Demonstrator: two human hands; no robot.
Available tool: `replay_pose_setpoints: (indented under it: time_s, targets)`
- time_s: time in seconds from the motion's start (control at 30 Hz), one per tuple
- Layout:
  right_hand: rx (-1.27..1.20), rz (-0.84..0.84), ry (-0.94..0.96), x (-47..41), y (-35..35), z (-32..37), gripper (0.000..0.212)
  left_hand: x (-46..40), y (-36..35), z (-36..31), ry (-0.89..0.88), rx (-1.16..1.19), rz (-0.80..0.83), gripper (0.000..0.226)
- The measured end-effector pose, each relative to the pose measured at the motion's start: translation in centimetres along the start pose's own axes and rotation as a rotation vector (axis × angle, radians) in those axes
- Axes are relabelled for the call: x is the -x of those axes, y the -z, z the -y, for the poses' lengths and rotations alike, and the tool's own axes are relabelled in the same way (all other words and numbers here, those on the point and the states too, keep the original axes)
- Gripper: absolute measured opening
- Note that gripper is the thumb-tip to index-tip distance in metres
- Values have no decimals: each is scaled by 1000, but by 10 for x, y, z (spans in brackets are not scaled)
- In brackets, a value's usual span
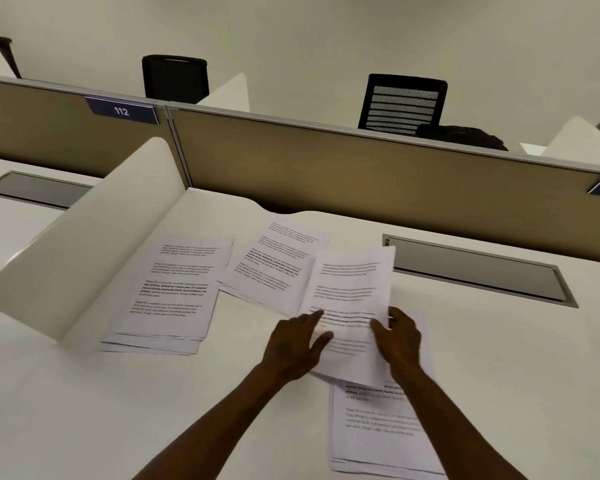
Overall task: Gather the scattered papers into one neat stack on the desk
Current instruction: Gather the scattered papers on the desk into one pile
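Nearest the camera, right of centre, a small pile of white printed paper sheets lies flat on the plain white desk top, edges roughly squared; looks like the collection point, so new sheets likely land here. Just beyond it, both hands work one white printed sheet that's lifted and blurred, its near edge overlapping the pile's far end. Left hand: fingers extended and spread, index fingertip pressing on the sheet's left part, nothing gripped, probably steadying or steering it. Right hand: fingers loosely curled at the sheet's right edge; pinch or just touch, can't tell through the blur. Two-handed hold makes sense: single sheet is floppy, needs both edges controlled to line up with the pile. Farther and left of the hands, a second loose overlapping bundle of printed sheets sits skewed, partly under the lifted sheet. Far left, a third fanned batch of printed sheets rests against the curved cream divider panel, corners splayed. Judgement: gathering is early, three groups still apart. Beyond: grey recessed cable tray, tan fabric partition, black mesh office chair.
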State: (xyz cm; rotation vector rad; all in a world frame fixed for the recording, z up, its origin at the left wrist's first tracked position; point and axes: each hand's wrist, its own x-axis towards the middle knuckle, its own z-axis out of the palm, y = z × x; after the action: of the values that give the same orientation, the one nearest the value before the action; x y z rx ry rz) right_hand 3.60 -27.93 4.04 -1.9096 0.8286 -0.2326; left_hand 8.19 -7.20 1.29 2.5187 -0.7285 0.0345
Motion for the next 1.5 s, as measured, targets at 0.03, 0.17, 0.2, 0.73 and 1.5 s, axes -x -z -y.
replay_pose_setpoints:
  time_s: [0.03,0.17,0.2,0.73,1.5]
  targets:
    - [-19,0,-23,-3,15,-7,39,-5,3,7,44,-2,8,62]
    - [88,20,-26,-6,66,-40,38,-25,10,43,252,-65,51,59]
    - [142,20,-11,-5,73,-48,37,-29,10,50,282,-95,71,59]
    - [458,-187,164,23,58,-70,69,-48,-3,58,349,-337,158,62]
    - [-192,504,-249,11,-112,38,64,37,-8,30,138,-144,-238,34]
